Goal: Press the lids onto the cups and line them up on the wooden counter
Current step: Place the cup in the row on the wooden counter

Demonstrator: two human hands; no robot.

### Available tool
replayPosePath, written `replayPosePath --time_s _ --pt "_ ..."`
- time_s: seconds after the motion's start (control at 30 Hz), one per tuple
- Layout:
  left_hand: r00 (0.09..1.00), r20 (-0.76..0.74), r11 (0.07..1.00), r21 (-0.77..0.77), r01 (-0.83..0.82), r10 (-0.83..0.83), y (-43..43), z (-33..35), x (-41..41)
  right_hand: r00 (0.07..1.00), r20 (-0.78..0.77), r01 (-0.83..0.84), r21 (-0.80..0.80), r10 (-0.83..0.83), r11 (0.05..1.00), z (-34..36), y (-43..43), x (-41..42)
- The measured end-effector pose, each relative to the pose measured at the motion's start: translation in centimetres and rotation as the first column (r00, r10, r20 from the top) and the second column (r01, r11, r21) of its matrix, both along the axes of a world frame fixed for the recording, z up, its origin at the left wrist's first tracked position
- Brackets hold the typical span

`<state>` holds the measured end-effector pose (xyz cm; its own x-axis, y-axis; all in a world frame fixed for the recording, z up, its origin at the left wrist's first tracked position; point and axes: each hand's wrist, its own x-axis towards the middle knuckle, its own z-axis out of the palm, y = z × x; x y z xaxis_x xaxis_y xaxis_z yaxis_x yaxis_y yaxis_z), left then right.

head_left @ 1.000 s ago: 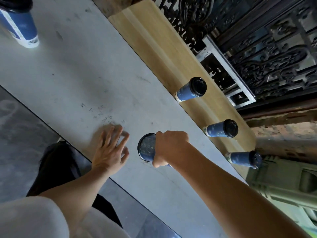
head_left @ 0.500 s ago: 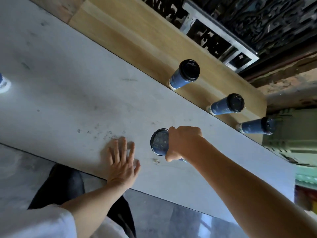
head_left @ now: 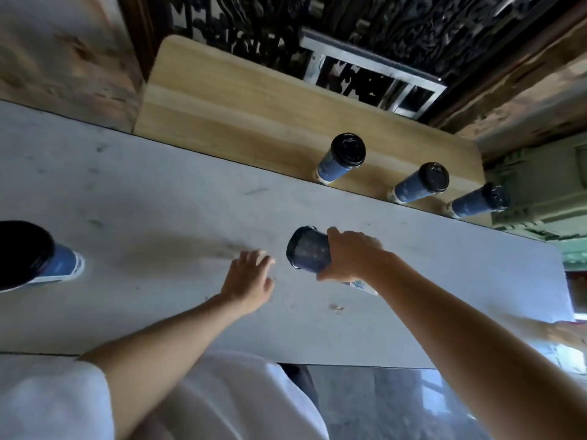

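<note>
My right hand [head_left: 351, 257] grips a blue paper cup [head_left: 306, 252] with a dark lid, over the pale grey table [head_left: 158, 223]. Just left of that cup, my left hand [head_left: 249, 281] hovers with loosely spread fingers and holds nothing. Three blue lidded cups stand in a row on the wooden counter [head_left: 238, 100]: one [head_left: 341, 158], a second [head_left: 421, 182] and a third [head_left: 479, 201] at the counter's right end. Another blue cup with a black lid [head_left: 35, 258] stands at the table's far left.
Dark carved latticework [head_left: 413, 23] and a metal-framed opening [head_left: 371, 77] lie beyond the counter. A rough wooden post [head_left: 63, 58] stands at the upper left. A green crate [head_left: 540, 192] sits past the counter's right end. The table's near edge meets a grey floor [head_left: 397, 408].
The view has swung left, bringing the far-left cup into sight. My left hand has lifted off the table and moved nearer the cup that my right hand keeps gripping.
</note>
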<state>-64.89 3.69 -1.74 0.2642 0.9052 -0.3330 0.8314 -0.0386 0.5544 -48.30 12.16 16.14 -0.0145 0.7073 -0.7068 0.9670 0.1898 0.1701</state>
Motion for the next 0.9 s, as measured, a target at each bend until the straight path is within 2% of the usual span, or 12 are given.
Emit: replayPosePath --time_s 0.07,0.13,0.2,0.3,0.4,0.53,0.57,0.77,0.9 --pt "0.988 -0.086 0.991 0.049 -0.127 0.131 2.6 -0.1 -2.3 0.941 -0.317 0.163 0.116 -0.119 0.980 -0.2 1.0 -1.1" --pt "0.959 -0.197 0.979 0.027 -0.202 0.204 4.5 -0.4 -3.7 0.779 -0.574 0.374 0.103 -0.252 0.922 -0.5 2.5 -2.6" --pt "0.920 -0.255 0.954 0.040 -0.297 0.297 6.0 -1.1 -4.3 0.607 -0.702 0.548 0.031 -0.372 0.836 -1.0 4.8 -3.9" --pt "0.857 -0.240 0.889 0.068 -0.453 0.455 7.4 -2.3 -4.1 0.470 -0.801 0.631 0.011 -0.371 0.776 -3.3 8.9 -5.7" --pt "0.800 -0.254 0.835 0.075 -0.544 0.544 7.5 -3.8 -3.0 0.435 -0.857 0.655 0.093 -0.274 0.750 -6.0 12.8 -6.7" --pt "0.707 -0.200 0.734 0.179 -0.655 0.679 7.8 -5.0 -1.3 0.182 -0.935 0.715 -0.087 -0.304 0.694 -10.0 16.9 -7.3" --pt "0.698 -0.210 0.729 0.198 -0.656 0.685 7.9 -5.4 -1.0 0.151 -0.940 0.723 -0.106 -0.306 0.682 -11.0 17.6 -7.5" --pt "0.654 -0.281 0.711 0.242 -0.660 0.703 7.8 -6.4 -0.5 0.222 -0.927 0.686 -0.073 -0.303 0.724 -16.8 18.6 -8.2" --pt "0.638 -0.306 0.706 0.244 -0.665 0.707 7.9 -6.5 -0.5 0.238 -0.930 0.655 -0.061 -0.282 0.753 -18.2 18.7 -7.8"
